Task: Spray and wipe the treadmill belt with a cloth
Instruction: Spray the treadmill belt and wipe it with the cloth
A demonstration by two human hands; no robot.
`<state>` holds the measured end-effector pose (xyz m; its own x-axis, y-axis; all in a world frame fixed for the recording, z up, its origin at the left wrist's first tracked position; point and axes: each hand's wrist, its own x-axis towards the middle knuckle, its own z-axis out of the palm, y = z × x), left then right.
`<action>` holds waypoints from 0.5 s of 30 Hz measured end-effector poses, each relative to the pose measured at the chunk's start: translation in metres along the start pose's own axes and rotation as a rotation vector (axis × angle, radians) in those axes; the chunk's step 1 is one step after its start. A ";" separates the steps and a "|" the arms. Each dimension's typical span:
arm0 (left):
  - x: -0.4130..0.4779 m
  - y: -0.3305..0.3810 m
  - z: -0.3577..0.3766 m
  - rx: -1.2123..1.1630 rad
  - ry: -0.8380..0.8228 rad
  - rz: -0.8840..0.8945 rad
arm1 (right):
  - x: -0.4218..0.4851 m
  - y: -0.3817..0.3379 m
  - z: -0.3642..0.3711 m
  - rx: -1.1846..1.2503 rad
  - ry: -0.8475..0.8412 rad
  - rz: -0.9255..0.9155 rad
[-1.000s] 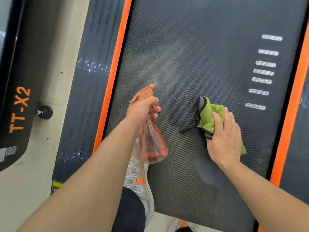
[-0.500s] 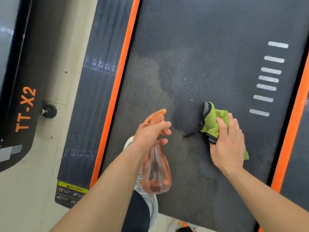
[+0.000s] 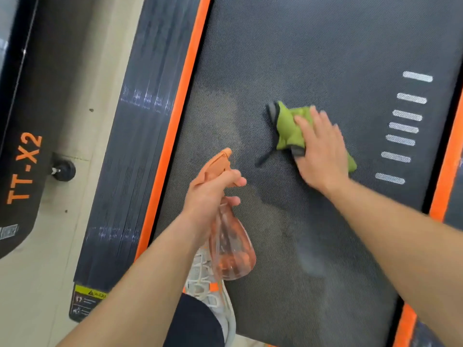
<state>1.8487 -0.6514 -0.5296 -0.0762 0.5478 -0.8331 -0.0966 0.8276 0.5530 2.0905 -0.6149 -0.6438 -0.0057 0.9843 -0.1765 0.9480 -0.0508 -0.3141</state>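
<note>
The right hand [image 3: 320, 151] is pressing flat on the green cloth [image 3: 290, 128], fingers lying fairly straight over it rather than clenching it. The cloth is sitting on the treadmill belt [image 3: 313, 46] under and just ahead of those fingers, with a grey edge and a dark loop trailing out on the hand's thumb side. The left hand [image 3: 210, 194] is gripping the neck of the orange spray bottle [image 3: 233, 251], fingers curling round the trigger, the nozzle pointing away over the belt and the clear body hanging below the wrist, above a pale shoe [image 3: 205, 279]. No mist is showing at the nozzle. Judging by the belt, the job is looking partly done: a paler, dull patch is spreading ahead of the left hand and between the two hands, and a smeared streak is running back beneath the right forearm, both reading as ground already sprayed or wiped. Beyond the cloth the far stretch of belt is looking even and dark, so it is probably waiting for spray and wiping, as is the strip by the white stripes [image 3: 406, 126] on the outer side of the right hand
</note>
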 end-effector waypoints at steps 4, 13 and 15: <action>0.024 0.024 -0.006 -0.018 -0.043 -0.012 | 0.110 -0.009 -0.010 0.022 0.053 0.113; 0.025 0.060 -0.024 -0.036 -0.091 -0.013 | -0.069 -0.029 0.031 -0.192 -0.199 -0.667; 0.019 0.066 -0.029 -0.005 -0.136 0.001 | -0.049 -0.016 0.023 -0.272 -0.272 -0.827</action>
<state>1.8118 -0.5904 -0.5085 0.0595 0.5601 -0.8263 -0.1016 0.8268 0.5532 2.0682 -0.6667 -0.6516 -0.7591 0.6136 -0.2174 0.6504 0.7289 -0.2136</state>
